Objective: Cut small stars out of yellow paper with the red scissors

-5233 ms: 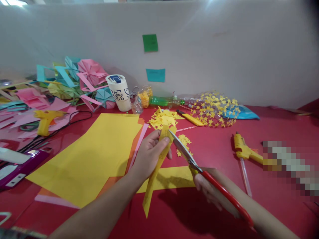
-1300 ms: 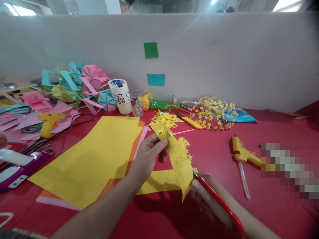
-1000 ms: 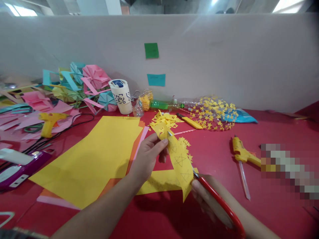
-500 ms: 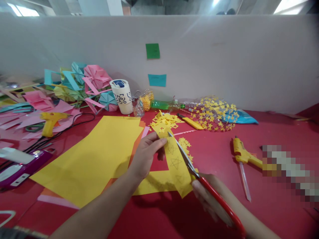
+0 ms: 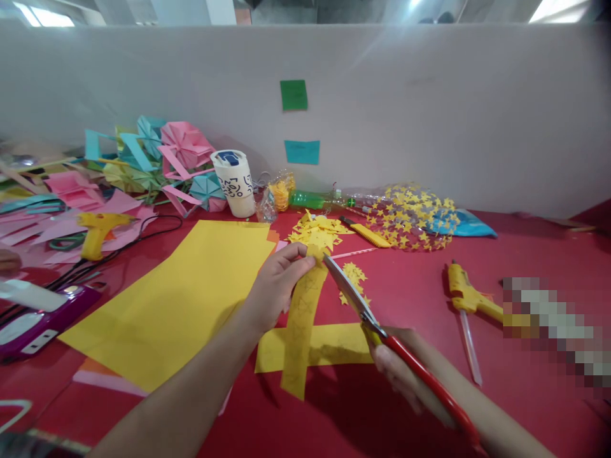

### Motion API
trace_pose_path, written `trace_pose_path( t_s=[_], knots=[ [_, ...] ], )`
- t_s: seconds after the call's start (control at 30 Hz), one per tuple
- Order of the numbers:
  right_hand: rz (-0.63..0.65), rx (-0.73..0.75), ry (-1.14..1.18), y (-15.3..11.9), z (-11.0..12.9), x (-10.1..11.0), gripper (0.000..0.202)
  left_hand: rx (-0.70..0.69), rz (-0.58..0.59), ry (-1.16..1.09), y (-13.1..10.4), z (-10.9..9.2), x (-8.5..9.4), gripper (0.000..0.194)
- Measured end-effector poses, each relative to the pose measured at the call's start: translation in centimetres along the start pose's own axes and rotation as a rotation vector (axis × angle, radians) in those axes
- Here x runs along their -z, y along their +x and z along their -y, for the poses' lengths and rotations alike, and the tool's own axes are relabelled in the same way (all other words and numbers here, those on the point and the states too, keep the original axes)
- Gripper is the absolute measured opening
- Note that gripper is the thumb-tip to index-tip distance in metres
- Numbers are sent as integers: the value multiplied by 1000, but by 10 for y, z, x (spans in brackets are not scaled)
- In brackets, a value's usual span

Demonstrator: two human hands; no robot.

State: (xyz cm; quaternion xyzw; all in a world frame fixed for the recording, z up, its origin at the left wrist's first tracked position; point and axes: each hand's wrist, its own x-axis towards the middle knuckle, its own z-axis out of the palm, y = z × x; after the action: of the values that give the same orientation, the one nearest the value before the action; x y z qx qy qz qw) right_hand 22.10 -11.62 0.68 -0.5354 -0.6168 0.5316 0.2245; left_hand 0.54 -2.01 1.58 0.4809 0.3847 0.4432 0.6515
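Observation:
My left hand (image 5: 274,286) pinches the top end of a yellow paper strip (image 5: 300,324), which hangs down with star outlines drawn on it. In my right hand (image 5: 405,369) is a pair of red-handled scissors (image 5: 351,286). The blades look nearly closed, and their tips are by the strip's upper edge, close to my left fingertips. Whether they touch the paper I cannot tell. A second yellow strip (image 5: 341,343) lies on the table behind the hanging one. Small cut stars (image 5: 353,277) lie in a pile past the blades, with yellow scraps (image 5: 319,230) further back.
Large yellow sheets (image 5: 191,286) cover the table left of centre. A yellow glue gun (image 5: 461,289) lies at right, another glue gun (image 5: 98,235) at left. A white cup (image 5: 233,184), a cutter knife (image 5: 367,234) and a star-covered plastic bottle (image 5: 410,216) stand or lie along the wall.
The strip has swung left and turned, away from the scissor blades, which earlier lay along its right edge. My left hand has shifted slightly left and up.

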Motion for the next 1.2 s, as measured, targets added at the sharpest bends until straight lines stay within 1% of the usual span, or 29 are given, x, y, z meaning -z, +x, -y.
trace_pose_path(
  t_s=[0.07,0.13,0.23,0.3,0.37,0.43,0.53,0.57,0.6,0.63,0.67,0.73,0.77,0.83,0.9,0.93,1.0,1.07,1.13,1.2],
  knots=[
    [22,15,-13,1,-2,2,56,9,20,1,2,1,2,17],
    [28,-1,-22,2,-3,2,57,3,21,23,3,1,4,17],
    [11,-33,-30,3,-6,2,58,-34,10,106,5,1,8,15],
    [-14,-61,-17,3,-9,2,57,-55,17,161,6,0,9,16],
    [-22,-121,20,4,-11,1,57,-81,18,214,7,0,10,15],
    [-10,-179,77,6,-13,-1,58,-141,-39,276,7,-1,9,13],
    [-10,-213,173,9,-16,-7,60,-276,-208,351,3,-5,4,13],
    [-26,-218,208,11,-18,-8,60,-308,-242,366,0,-6,2,14],
    [-33,-231,250,13,-20,-10,60,-316,-239,384,-3,-7,-1,16],
    [-34,-256,295,15,-22,-11,60,-287,-189,402,-7,-7,-5,18],
    [-27,-281,328,17,-24,-12,59,-209,-68,411,-11,-7,-9,22],
    [21,-262,394,21,-29,-10,60,76,259,441,-16,-2,-17,28],
    [53,-233,419,22,-32,-9,60,184,363,457,-18,2,-21,30],
    [111,-173,451,23,-36,-5,61,268,378,439,-17,12,-27,25],
    [140,-124,460,20,-39,-3,60,322,340,355,-14,21,-30,22],
    [134,-108,447,19,-39,-3,60,307,299,299,-12,25,-30,25],
    [91,-85,395,15,-36,-4,61,214,209,201,-9,28,-30,24],
    [56,-84,339,11,-30,-5,60,60,117,124,-9,27,-28,18],
    [42,-87,309,8,-23,-6,57,-106,17,48,-10,24,-25,25],
    [28,-82,290,5,-18,-6,55,-240,-66,-31,-11,22,-22,26]
  ],
)
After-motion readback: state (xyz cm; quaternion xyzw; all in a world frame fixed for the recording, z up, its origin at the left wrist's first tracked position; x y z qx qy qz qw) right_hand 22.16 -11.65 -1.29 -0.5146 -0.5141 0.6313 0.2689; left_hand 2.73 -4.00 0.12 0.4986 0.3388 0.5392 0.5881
